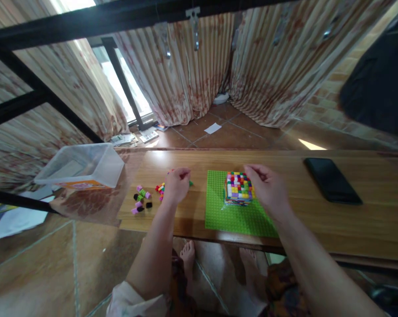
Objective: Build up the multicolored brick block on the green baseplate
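Observation:
A multicoloured stack of small bricks (238,188) stands on a green baseplate (234,215) on the wooden table (318,211). My right hand (267,187) rests against the stack's right side with its fingers curled at the top edge; whether it pinches a brick is hidden. Left of the plate, my left hand (176,185) is closed over a heap of loose coloured bricks (160,190), fingertips pressed together on something I cannot make out. A few pink, green and black bricks (141,200) lie further left.
A clear plastic tub (83,167) stands at the table's left end. A black phone (333,180) lies flat at the right. My bare feet (189,255) show on the tiled floor under the table's front edge. Curtains hang behind.

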`<state>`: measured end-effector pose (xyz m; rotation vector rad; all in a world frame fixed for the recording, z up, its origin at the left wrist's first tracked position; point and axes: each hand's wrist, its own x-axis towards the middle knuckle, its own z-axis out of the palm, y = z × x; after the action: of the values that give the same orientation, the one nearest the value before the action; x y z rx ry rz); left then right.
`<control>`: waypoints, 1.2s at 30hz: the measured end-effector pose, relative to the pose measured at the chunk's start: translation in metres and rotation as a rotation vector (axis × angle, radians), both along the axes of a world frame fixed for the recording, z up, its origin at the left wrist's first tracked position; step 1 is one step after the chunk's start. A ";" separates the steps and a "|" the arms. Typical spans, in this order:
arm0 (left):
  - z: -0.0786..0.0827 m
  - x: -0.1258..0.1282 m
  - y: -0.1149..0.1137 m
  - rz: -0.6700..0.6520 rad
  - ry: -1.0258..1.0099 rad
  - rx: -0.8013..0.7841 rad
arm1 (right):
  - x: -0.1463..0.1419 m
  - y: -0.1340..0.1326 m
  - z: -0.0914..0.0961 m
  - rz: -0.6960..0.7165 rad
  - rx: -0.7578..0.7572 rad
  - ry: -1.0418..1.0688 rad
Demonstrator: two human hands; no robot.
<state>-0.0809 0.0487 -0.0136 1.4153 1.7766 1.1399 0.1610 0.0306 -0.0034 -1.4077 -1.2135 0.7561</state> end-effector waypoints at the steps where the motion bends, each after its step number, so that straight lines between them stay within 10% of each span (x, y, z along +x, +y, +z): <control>1: 0.001 -0.007 -0.001 0.005 0.117 -0.019 | 0.003 0.000 0.000 -0.043 0.004 -0.001; 13: -0.005 -0.007 -0.010 -0.286 0.711 0.120 | 0.010 0.001 -0.006 -0.124 0.059 -0.115; 22: -0.005 -0.004 -0.009 -0.320 0.776 0.114 | 0.009 0.003 -0.005 -0.120 0.056 -0.110; 32: 0.005 0.043 -0.013 -0.376 -0.276 0.200 | 0.009 0.004 -0.004 -0.066 0.075 -0.138; 36: 0.007 0.062 -0.019 -0.357 -0.322 0.211 | 0.008 0.004 -0.003 -0.052 0.072 -0.120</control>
<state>-0.0190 0.0299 -0.0061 1.4957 1.1557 1.2982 0.1690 0.0346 -0.0061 -1.4363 -1.2792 0.5931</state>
